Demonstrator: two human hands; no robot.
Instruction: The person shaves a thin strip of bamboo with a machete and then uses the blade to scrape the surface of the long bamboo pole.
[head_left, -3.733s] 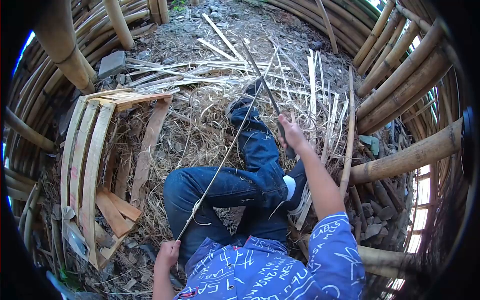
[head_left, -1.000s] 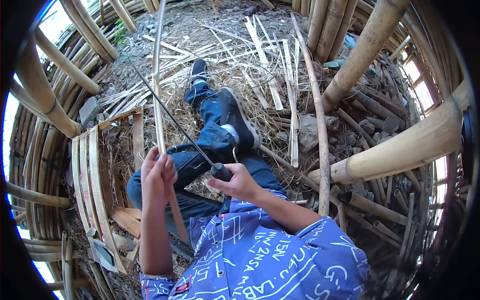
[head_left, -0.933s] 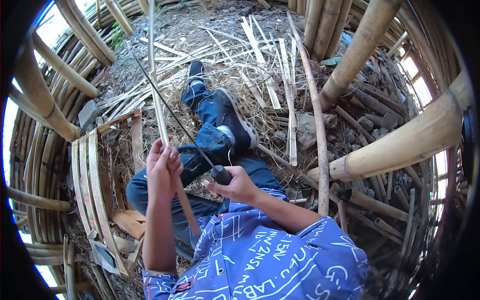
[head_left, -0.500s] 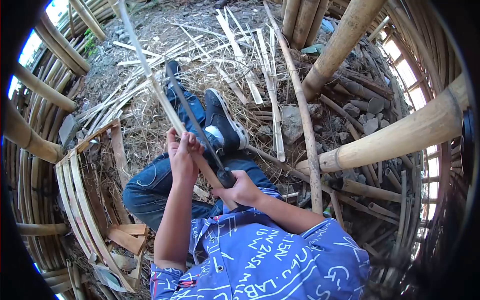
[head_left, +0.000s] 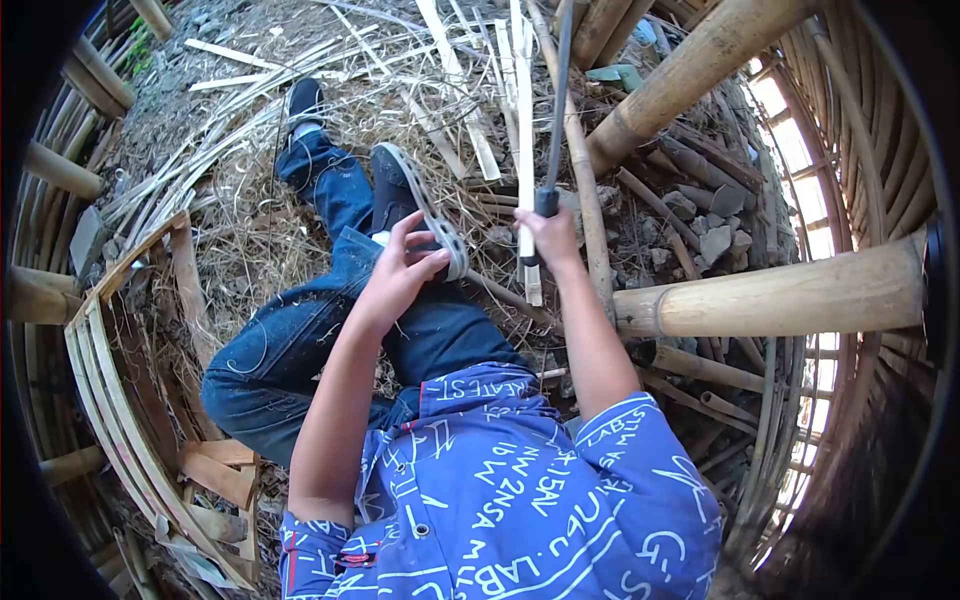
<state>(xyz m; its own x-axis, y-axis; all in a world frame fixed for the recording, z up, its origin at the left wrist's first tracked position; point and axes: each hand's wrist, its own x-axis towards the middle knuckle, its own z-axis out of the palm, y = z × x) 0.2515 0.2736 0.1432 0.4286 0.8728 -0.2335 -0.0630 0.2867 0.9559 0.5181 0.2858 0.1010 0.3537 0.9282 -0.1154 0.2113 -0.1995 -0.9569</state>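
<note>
My right hand (head_left: 552, 238) is wrapped around the black handle (head_left: 546, 203) of a long knife, and its narrow dark blade (head_left: 561, 95) points away from me. A pale bamboo strip (head_left: 525, 120) runs under that hand in this view, its near end showing below the fingers. My left hand (head_left: 403, 272) is raised over my bent legs, fingers curved and apart with nothing between them. Just beyond those fingers is the sole of my dark shoe (head_left: 428, 205).
Several split bamboo strips (head_left: 455, 85) and curly shavings (head_left: 255, 215) litter the ground ahead. Thick bamboo poles (head_left: 770, 290) slant in from the right, near broken stones (head_left: 715, 243). A slatted bamboo frame (head_left: 118, 400) lies at my left.
The bamboo strip my left hand held has left it, and that hand has opened. My right hand has swung forward and right with the knife, away from my lap.
</note>
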